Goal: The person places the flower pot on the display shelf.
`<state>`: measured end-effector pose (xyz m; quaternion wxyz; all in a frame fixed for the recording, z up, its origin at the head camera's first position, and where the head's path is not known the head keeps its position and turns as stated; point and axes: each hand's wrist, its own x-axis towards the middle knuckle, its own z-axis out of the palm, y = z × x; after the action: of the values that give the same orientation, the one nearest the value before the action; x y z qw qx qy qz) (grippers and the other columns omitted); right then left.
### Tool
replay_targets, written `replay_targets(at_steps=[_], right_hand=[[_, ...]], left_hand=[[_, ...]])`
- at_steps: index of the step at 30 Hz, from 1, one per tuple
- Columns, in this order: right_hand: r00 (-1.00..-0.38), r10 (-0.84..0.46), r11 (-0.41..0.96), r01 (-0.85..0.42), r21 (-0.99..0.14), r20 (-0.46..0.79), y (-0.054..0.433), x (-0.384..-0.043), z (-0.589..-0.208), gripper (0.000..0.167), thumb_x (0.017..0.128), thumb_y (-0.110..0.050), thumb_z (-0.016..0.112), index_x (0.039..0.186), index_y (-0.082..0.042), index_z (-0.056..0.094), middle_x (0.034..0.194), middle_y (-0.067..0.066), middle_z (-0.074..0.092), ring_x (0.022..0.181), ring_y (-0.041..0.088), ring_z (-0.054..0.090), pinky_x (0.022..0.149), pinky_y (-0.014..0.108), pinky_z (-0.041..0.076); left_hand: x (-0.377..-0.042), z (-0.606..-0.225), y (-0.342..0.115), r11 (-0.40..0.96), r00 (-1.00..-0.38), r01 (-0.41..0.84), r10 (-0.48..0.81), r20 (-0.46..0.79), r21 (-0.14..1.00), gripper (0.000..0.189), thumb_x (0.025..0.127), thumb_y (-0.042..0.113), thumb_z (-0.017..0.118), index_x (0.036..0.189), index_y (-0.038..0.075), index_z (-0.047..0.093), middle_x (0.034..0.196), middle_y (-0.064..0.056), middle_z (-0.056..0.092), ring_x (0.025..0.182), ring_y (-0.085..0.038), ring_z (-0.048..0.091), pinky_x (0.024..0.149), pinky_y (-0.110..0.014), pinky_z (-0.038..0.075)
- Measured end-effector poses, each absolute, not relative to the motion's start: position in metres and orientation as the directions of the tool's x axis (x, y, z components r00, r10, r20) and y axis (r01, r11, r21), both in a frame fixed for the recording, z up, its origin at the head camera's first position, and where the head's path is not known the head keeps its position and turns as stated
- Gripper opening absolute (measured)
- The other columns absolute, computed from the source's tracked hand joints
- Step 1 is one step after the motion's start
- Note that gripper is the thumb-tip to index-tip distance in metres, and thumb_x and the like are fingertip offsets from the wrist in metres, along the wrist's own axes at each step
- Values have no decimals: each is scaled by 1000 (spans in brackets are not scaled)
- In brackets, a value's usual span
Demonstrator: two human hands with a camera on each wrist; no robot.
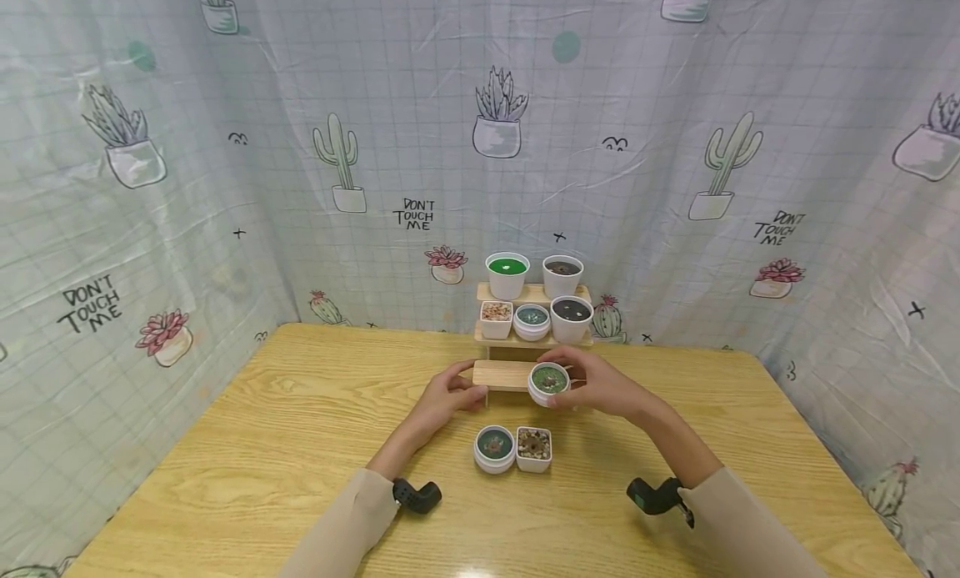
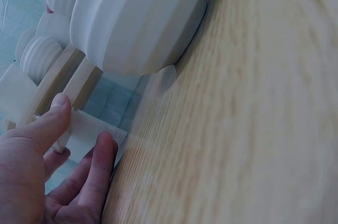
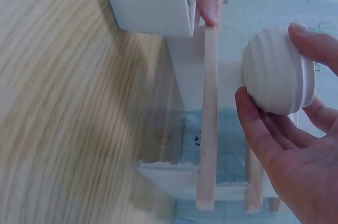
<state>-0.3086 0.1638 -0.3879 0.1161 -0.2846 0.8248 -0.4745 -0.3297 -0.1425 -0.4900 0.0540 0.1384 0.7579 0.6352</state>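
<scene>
My right hand grips a round white pot with ribbed sides. Green filling with a small brown centre shows in its top in the head view. The pot is just above the right part of the lowest wooden step of a small tiered stand. At that step's left end, my left hand holds the stand, thumb at the front and fingers round the side; the left wrist view shows them by the white side panel. In front of the stand, a round pot and a square pot of pebbles stand side by side.
On the middle step are a square pot, a round pot and a taller dark-filled pot. The top step bears a green-filled pot and a brown-filled pot. A cactus-print curtain hangs behind the wooden table.
</scene>
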Motion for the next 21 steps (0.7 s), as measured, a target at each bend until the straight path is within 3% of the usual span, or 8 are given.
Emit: replay_targets(at_steps=[12, 21], right_hand=[[-825, -554, 372, -364, -854, 111, 139, -319, -388, 62, 86, -13, 82, 140, 1, 56, 131, 19, 65, 113, 26, 65, 95, 30, 53], [-855, -506, 398, -351, -848, 116, 121, -321, -386, 65, 84, -13, 84, 140, 1, 56, 132, 20, 64, 116, 28, 65, 103, 42, 55]], left_hand=[[-330, -489, -141, 150, -957, 125, 280, 79, 981, 74, 98, 28, 73, 160, 8, 36, 111, -16, 71, 92, -21, 76, 89, -34, 63], [-330, -488, -142, 168, -958, 125, 278, 75, 978, 73, 99, 27, 73, 159, 6, 37, 113, -18, 70, 95, -23, 77, 92, -36, 62]])
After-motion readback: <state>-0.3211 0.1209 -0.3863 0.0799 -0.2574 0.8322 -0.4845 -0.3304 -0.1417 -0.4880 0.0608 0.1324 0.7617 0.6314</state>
